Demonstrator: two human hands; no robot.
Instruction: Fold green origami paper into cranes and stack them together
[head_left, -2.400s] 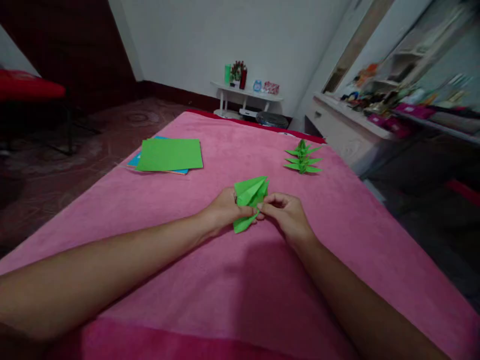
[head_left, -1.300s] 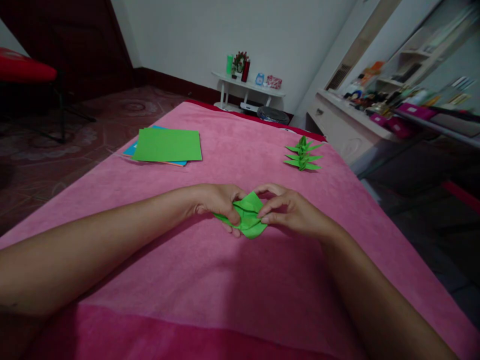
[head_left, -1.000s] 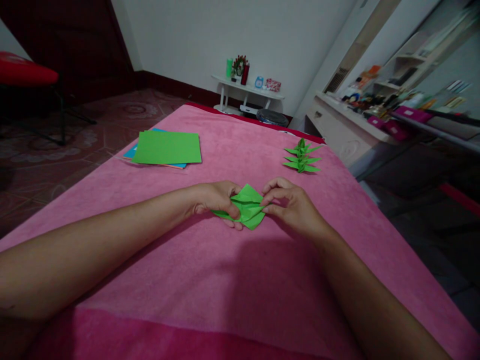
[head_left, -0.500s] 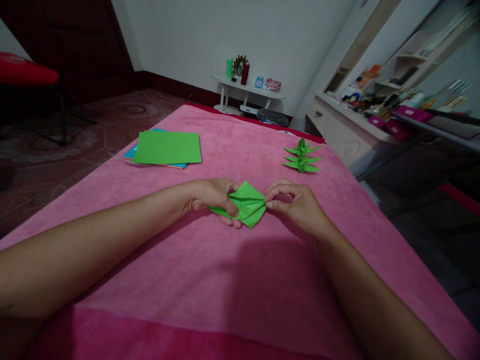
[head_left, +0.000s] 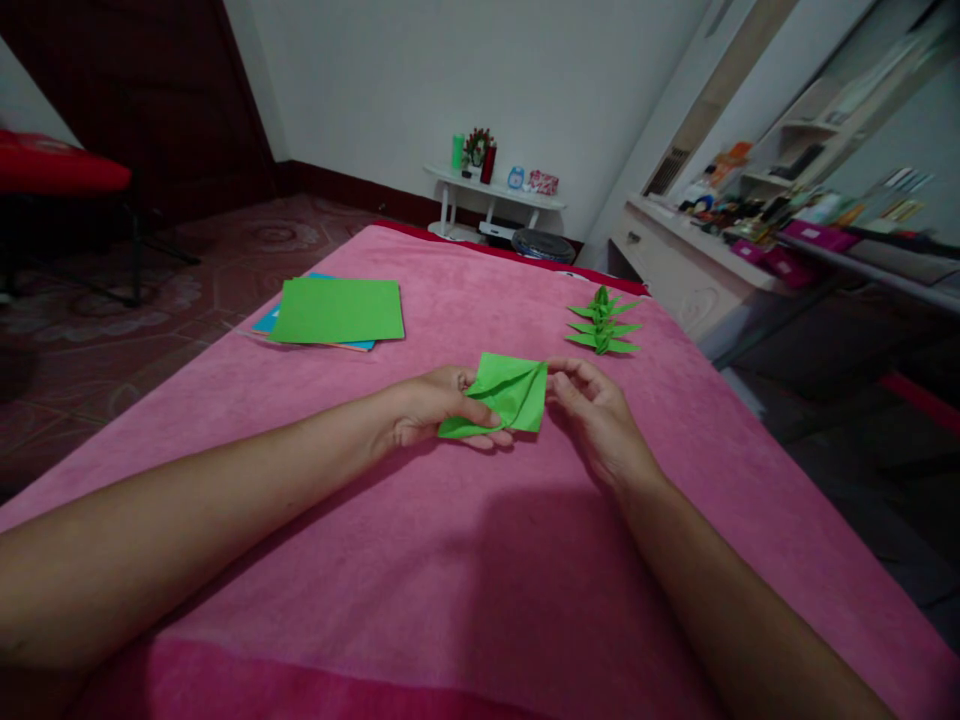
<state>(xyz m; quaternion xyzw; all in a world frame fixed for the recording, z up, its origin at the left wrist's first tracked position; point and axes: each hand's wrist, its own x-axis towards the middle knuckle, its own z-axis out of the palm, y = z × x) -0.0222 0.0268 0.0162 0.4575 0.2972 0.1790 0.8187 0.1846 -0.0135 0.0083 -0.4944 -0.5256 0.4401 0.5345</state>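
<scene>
Clamping the paper [head_left: 525, 400] in the left hand [head_left: 444, 402] above the pink cloth [head_left: 390, 570], with folds running rightward from the grip to a corner at the right hand [head_left: 596, 405] (pinched or just touched, cannot tell). Lying beyond the grip, out of the way: sheets [head_left: 337, 310] left, spiky pieces [head_left: 601, 336] right.

Folded paper [head_left: 526, 395], at the dial's centre: thin, matt, creased. Paper stack [head_left: 337, 310], 10 o'clock: top sheet matt, smooth. Folded pieces [head_left: 602, 335], between 1 and 2 o'clock: matt paper, sharply creased. Cover [head_left: 360, 560], beneath: matt, plush-looking cloth. From where I stand, wall [head_left: 375, 90], 12 o'clock: smooth, matt; door [head_left: 157, 100], 10 o'clock: wood-like, dull; floor [head_left: 255, 240], 10 o'clock: patterned tile, faint sheen.
</scene>
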